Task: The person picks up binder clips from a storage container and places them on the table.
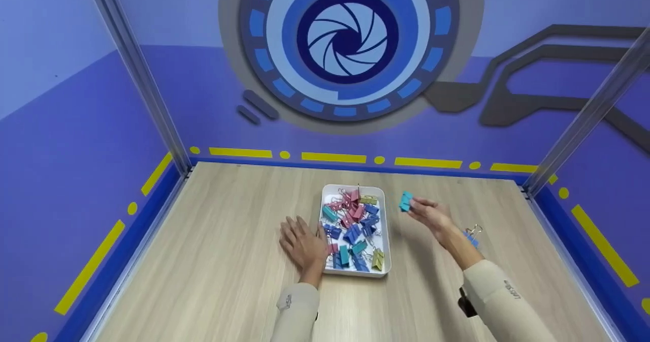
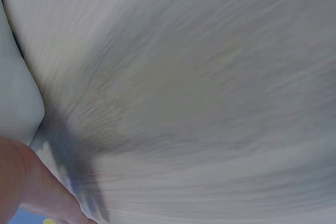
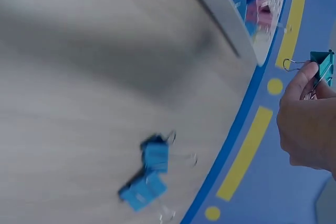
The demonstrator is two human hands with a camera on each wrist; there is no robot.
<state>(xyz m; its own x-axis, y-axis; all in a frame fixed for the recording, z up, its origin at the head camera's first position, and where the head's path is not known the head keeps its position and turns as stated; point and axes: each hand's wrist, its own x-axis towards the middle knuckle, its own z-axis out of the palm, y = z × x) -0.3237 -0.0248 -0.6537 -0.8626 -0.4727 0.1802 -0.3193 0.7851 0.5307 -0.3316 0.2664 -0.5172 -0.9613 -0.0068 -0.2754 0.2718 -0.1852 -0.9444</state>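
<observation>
My right hand point(image 1: 434, 217) pinches a teal binder clip point(image 1: 405, 201) between thumb and fingers, raised to the right of a white tray point(image 1: 388, 260). The right wrist view shows this clip point(image 3: 323, 64) with its wire handles sticking out. Inside the tray lie several binder clips in pink, blue, teal and yellow-green. With fingers stretched out, my left hand point(image 1: 303, 245) rests at the tray's left side, its thumb by the rim. Part of that hand point(image 2: 39, 187) shows at the lower left of the left wrist view.
Two blue binder clips point(image 3: 156, 156) lie on the wooden table point(image 1: 228, 260) to the right of the tray. In the head view, my right forearm partly covers blue clips point(image 1: 471, 238) there. Printed blue panels point(image 1: 167, 78) wall the table's back and sides.
</observation>
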